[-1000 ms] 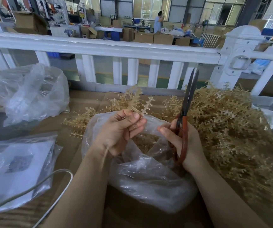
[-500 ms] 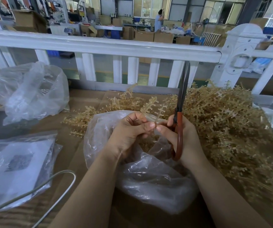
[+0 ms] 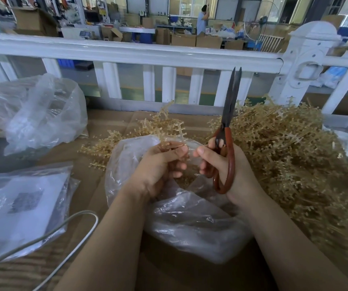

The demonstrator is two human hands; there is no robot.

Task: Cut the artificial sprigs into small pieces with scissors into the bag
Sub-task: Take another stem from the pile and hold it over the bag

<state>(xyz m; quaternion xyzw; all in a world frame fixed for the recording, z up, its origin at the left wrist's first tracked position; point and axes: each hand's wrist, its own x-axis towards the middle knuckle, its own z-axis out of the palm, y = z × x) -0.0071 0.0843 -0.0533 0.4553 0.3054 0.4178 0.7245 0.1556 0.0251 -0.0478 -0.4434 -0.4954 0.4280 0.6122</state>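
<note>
Left hand is pinching a tan plastic sprig right above the mouth of the crinkly clear plastic bag. Right hand grips the red-handled scissors, blades up and nearly together. Big heap of tan sprigs sits just right of the bag on the cardboard.

Sprig pile right of bag.
</note>
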